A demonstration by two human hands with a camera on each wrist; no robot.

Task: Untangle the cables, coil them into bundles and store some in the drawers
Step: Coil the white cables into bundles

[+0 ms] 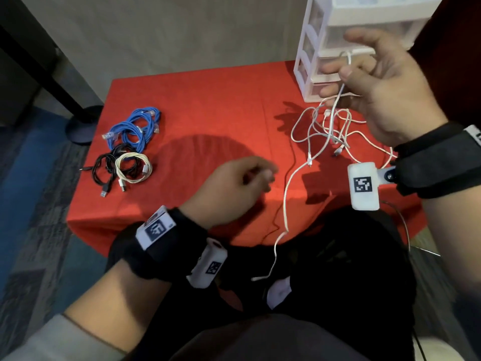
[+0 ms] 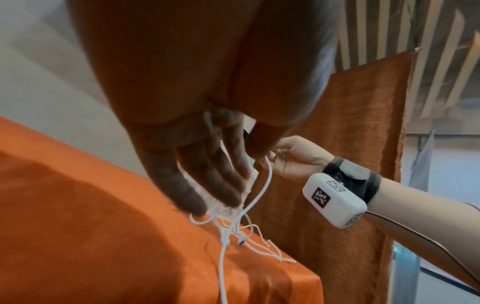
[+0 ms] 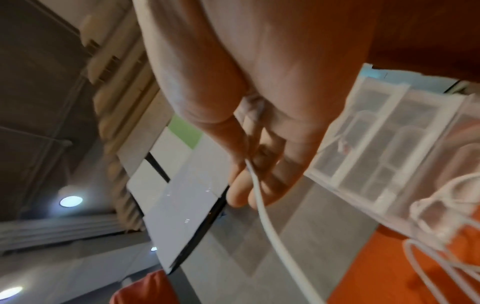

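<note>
the step in hand is judged to be freeing one white cable (image 1: 285,201) from the white tangle (image 1: 328,128), which lies on the red table (image 1: 208,100) just in front of the white drawer unit (image 1: 320,48). the right hand (image 1: 382,84) is raised above the tangle with a strand pinched between thumb and forefinger, the other fingers (image 1: 335,67) spread; strands hang from it down into the heap. the left hand (image 1: 234,188) hovers low near the front edge of the table, its fingers curled; in the head view it is too blurred to tell whether it grips anything. the white cable trails from the tangle past that hand and over the table edge, its plug hanging below. to do the step well, keep the pinched strand high so the loops hang apart, and draw the free end through one crossing at a time. a hard pull would likely tighten the knots or drag the heap toward the edge. finished bundles lie well apart at the left: blue cables (image 1: 138,126), a black cable (image 1: 106,162) and a cream cable (image 1: 134,168). the drawers appear closed.
</note>
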